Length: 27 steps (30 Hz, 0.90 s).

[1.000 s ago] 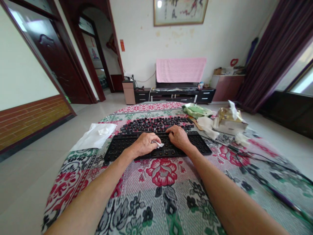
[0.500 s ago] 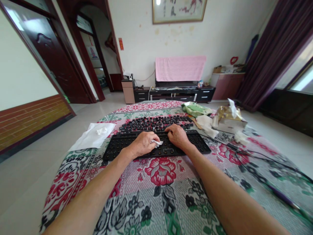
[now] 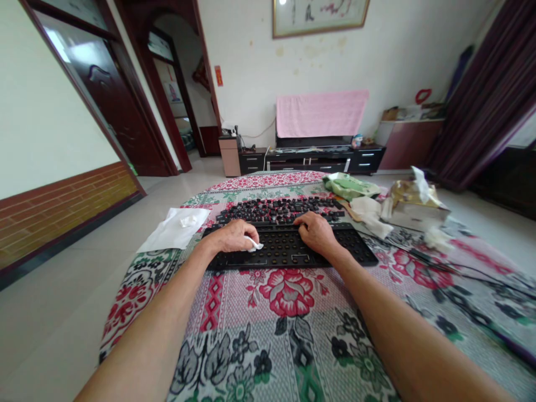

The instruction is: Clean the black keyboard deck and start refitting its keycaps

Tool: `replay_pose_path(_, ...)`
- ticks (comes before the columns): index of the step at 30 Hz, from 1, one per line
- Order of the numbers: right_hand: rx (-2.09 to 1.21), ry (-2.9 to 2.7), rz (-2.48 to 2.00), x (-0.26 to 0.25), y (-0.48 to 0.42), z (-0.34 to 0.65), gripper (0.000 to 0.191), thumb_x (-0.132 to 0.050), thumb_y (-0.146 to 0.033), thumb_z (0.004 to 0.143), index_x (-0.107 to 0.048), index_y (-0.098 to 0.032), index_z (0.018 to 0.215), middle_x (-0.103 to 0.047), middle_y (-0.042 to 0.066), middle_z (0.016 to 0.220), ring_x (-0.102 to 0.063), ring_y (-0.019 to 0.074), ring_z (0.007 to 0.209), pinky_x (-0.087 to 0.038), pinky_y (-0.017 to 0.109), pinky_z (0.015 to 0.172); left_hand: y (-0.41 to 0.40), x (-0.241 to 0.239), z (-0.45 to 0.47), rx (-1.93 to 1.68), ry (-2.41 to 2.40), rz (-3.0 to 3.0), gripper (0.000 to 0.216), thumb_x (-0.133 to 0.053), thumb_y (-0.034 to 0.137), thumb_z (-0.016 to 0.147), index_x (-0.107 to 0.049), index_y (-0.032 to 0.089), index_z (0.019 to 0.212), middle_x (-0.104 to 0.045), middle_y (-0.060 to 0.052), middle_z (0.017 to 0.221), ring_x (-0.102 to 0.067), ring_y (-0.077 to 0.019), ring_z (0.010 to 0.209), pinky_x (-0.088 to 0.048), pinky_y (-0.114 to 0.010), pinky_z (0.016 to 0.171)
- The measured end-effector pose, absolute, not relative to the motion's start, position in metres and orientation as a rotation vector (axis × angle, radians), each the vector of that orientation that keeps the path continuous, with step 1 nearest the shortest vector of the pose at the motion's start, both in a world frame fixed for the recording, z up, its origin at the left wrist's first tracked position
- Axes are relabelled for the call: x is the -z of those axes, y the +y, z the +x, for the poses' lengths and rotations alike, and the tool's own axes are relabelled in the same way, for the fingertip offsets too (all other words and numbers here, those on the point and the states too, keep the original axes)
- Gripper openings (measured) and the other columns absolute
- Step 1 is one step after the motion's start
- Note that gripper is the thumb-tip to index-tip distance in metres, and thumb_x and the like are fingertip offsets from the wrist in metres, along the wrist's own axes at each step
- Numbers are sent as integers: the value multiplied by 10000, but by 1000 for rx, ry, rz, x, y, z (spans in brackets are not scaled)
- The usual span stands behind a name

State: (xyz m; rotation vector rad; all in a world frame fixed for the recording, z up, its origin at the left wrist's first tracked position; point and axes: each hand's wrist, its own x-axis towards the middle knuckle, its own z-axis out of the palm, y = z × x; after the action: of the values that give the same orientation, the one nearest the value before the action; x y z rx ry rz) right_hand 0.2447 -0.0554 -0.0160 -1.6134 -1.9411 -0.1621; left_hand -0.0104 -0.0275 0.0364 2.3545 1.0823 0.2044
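Observation:
A black keyboard (image 3: 276, 258) with its keycaps off lies across the patterned tablecloth, its bare key posts showing. Over its left half, my left hand (image 3: 235, 237) is closed round a crumpled white tissue (image 3: 254, 244), which pokes out beyond the fingertips onto the key posts. My right hand (image 3: 317, 231) rests right of the keyboard's middle, fingers curled on its far edge, holding it. Just behind the keyboard lies a wide heap of loose black keycaps (image 3: 278, 209).
At the left sits a white sheet (image 3: 170, 237) with a small crumpled piece (image 3: 188, 221) on it. To the right are a green packet (image 3: 349, 186), used tissues (image 3: 372, 215), a tissue box (image 3: 414, 212) and black cables (image 3: 444, 267). The tablecloth (image 3: 288, 329) covers the table.
My left hand has slid left along the keyboard with the tissue. My right hand keeps its place on the far edge. The whole view has shifted slightly.

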Motion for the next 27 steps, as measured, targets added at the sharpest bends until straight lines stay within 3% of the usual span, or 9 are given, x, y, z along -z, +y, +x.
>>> replay_pose_path(10,172,-1940,-1617,15,-55,244,262,-459,-101,731,-691,-153,840,-658,69,881,-573,175,848,-403,267,845,-25,-31,-6,-546,1019,2276,178,-575,243,675,-678,174,802,-666,1,731,-573,-119,671,-422,-237,650)
replay_pose_path(16,156,-1931,-1623,16,-55,245,263,-457,-99,733,-689,-158,840,-654,70,890,-568,174,847,-404,274,847,-21,-20,-4,-868,1130,2068,182,-578,262,686,-650,162,821,-650,3,728,-553,-101,621,-432,-232,617)
replay_pose_path(27,162,-1943,-1615,16,-54,245,257,-455,-102,727,-683,-162,827,-652,65,861,-566,179,841,-405,275,834,-35,-21,14,-578,936,2219,154,-565,201,669,-666,169,781,-656,5,706,-564,-104,630,-423,-237,622)
